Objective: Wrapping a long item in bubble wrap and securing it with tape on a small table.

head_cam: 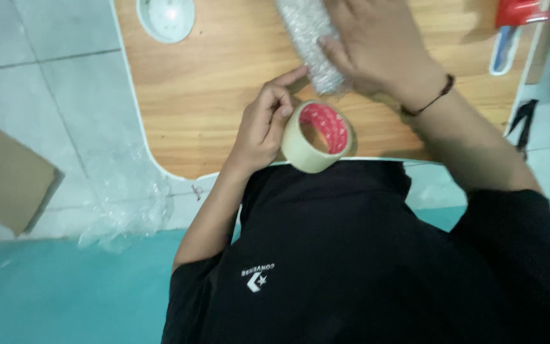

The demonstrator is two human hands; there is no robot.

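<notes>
Dim, bluish light — slight motion blur

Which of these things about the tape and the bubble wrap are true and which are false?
1. The left hand holds a roll of tape. True.
2. The right hand rests on a bundle wrapped in bubble wrap. True.
3. The roll of tape has a blue core. False: the inside of the roll is red.
4. The table is made of glass. False: it has a wood-look top with a white edge.
5. A white round dish sits at the far left of the table. True.
6. The cardboard piece lies on the table. False: it lies on the floor to the left.
</notes>
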